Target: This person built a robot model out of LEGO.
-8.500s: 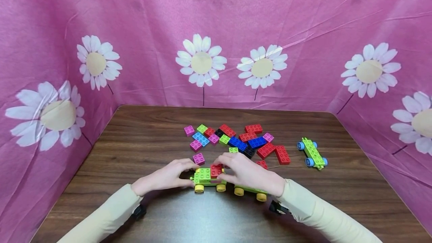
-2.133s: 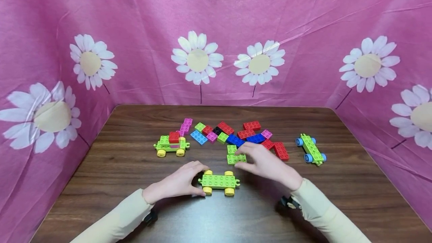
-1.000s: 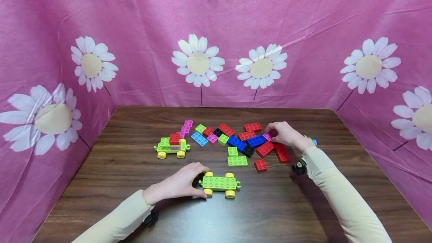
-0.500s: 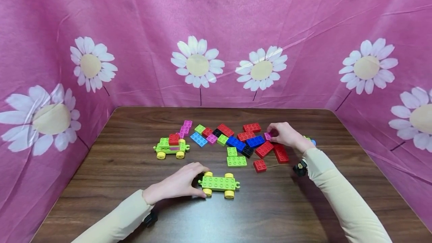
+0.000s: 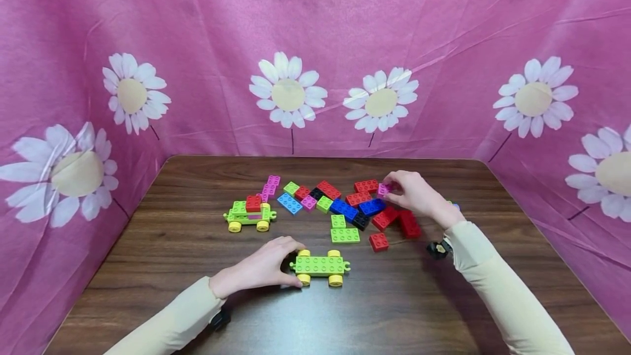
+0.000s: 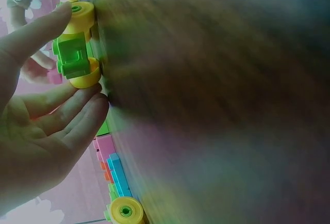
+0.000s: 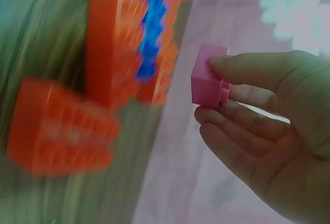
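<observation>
My left hand (image 5: 258,267) holds the rear end of a lime-green toy wagon base (image 5: 319,266) with yellow wheels. In the left wrist view, the thumb is on one yellow wheel (image 6: 80,17) and the fingers are at the opposite one. At the far right of the brick pile, my right hand (image 5: 419,195) pinches a small pink brick (image 5: 383,189) between thumb and fingers. In the right wrist view that pink brick (image 7: 207,77) is raised off the table, its studs turned towards the palm.
A built green wagon with a red brick (image 5: 253,202) stands left, near several joined pink bricks (image 5: 270,187). Red, blue, black and green bricks lie mid-table, including a long green one (image 5: 345,235). My right wrist mostly hides a blue-wheeled base (image 5: 453,205).
The built wagon has gone to the left, and the bare base is in my left hand. My right hand reached the pink brick at the right, then lifted it slightly leftward.
</observation>
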The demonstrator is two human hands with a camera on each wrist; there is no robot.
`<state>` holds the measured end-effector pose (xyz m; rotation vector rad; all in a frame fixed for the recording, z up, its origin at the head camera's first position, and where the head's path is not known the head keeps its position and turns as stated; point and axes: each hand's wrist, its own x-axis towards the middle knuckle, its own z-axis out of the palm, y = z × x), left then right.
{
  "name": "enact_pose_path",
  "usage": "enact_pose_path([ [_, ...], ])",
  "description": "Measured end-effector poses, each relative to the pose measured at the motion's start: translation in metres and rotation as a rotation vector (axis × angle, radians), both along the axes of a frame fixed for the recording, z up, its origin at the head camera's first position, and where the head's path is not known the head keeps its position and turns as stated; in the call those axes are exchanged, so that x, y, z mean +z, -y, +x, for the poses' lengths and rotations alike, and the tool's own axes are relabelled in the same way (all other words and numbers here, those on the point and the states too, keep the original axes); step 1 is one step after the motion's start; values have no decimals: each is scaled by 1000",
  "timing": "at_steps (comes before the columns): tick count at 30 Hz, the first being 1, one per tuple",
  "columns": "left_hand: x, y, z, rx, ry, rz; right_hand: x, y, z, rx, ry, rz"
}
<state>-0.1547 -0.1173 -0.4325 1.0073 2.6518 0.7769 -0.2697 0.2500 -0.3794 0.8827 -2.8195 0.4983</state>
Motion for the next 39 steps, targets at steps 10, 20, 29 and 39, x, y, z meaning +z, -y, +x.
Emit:
enact_pose_path([
  [10, 0, 0, -1, 15, 14, -10, 4, 60, 58, 232, 22, -47],
  [20, 0, 0, -1, 8, 15, -4, -13, 98, 100, 376, 126, -40],
  [29, 0, -1, -1, 2, 14, -3, -22, 109, 107, 403, 127, -14],
  [39, 1, -1, -1, 6, 19, -7, -27, 109, 108, 386, 120, -22],
])
